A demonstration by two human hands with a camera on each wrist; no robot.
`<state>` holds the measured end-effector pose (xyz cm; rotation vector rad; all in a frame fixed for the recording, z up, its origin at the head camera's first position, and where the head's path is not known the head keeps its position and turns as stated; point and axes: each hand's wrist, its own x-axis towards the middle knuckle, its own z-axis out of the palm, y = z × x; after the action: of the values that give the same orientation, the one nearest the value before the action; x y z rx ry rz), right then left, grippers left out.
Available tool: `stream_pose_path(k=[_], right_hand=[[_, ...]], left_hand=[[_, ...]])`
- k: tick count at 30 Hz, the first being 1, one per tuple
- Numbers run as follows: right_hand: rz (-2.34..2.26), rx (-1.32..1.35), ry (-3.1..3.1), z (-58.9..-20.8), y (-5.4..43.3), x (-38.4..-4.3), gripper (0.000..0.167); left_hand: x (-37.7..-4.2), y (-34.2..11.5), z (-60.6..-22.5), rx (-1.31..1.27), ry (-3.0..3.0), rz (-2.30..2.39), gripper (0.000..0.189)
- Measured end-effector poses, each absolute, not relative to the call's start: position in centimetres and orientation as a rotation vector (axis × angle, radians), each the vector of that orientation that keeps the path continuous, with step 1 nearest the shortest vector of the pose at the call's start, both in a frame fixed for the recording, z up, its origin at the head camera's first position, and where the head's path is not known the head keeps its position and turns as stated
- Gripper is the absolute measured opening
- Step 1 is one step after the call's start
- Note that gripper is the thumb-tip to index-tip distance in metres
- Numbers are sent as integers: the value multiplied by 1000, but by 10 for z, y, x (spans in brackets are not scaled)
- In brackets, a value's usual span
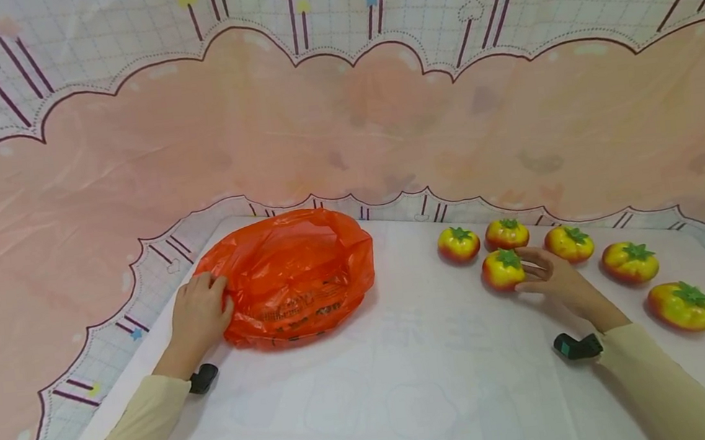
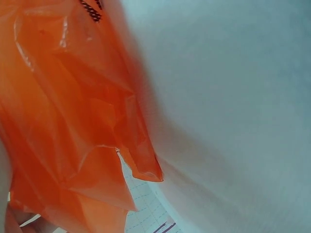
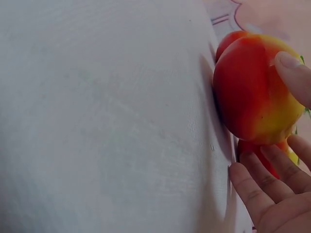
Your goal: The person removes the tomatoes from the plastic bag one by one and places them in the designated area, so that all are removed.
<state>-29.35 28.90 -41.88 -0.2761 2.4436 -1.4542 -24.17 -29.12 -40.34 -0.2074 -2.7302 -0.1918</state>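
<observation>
On the left, a red-orange plastic bag (image 1: 294, 277) with dark printing lies with its mouth spread. My left hand (image 1: 199, 310) grips its left edge; in the left wrist view, bag film (image 2: 63, 121) covers much of that hand. My right hand (image 1: 555, 277) is at a glossy yellow-red artificial tomato (image 1: 502, 272) with a green leafy top. Seen from the right wrist, the thumb (image 3: 296, 75) lies against the side of this tomato (image 3: 252, 92), while the other fingers (image 3: 262, 187) stay spread and fairly straight close beside it.
Two more tomatoes, a left one (image 1: 458, 245) and a middle one (image 1: 507, 233), sit just behind. Others, including the nearest one (image 1: 683, 307), curve round to the right of my right hand. The white table (image 1: 398, 389) meets a patterned cloth backdrop (image 1: 342, 127).
</observation>
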Motion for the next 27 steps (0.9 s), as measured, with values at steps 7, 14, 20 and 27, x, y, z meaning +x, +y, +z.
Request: stream_pose_path(k=[7,14,20,27], right_hand=[[-1476,-333,2409,-417,296,-287,77],[-1471,-384,2438,-415,307,-282,76],[-1484,-452,2485,-405,320,-272,78],[-1269,-369,2726,-389,335,-254,91]], left_hand=[[-243,-292,-403,-199,-2749,-197,30],[-246,-293,-403,-229,-2716,-159,30],[-249,-292,-400,-245,-2706,-132,32],[-254,-292,-399,-297,-2654,-126,33]])
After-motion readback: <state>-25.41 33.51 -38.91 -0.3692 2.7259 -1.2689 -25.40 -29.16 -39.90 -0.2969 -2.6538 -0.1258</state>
